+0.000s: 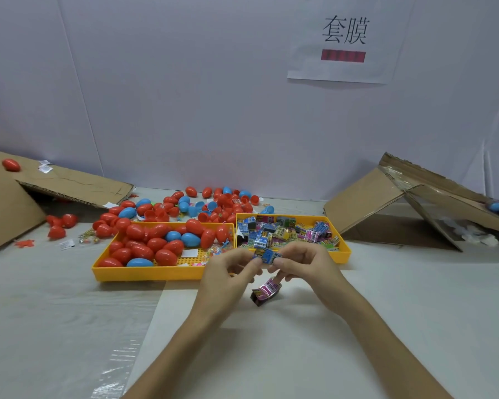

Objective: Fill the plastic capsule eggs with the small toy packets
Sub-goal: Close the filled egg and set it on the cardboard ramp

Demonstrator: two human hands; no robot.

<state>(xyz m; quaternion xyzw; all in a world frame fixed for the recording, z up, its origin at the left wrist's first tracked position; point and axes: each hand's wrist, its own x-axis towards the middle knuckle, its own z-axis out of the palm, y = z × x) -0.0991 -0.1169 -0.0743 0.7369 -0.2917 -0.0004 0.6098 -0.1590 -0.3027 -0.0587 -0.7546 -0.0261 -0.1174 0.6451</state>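
Note:
A small blue toy packet is pinched between my left hand and my right hand, just in front of the two trays. A pink packet hangs under my right hand's lower fingers; whether it rests on the table I cannot tell. The left yellow tray holds several red and blue capsule eggs. The right yellow tray holds several coloured toy packets.
Loose red and blue eggs and egg halves lie behind the trays. A flattened cardboard box sits at the left, another cardboard box at the right. A paper sign hangs on the white back wall.

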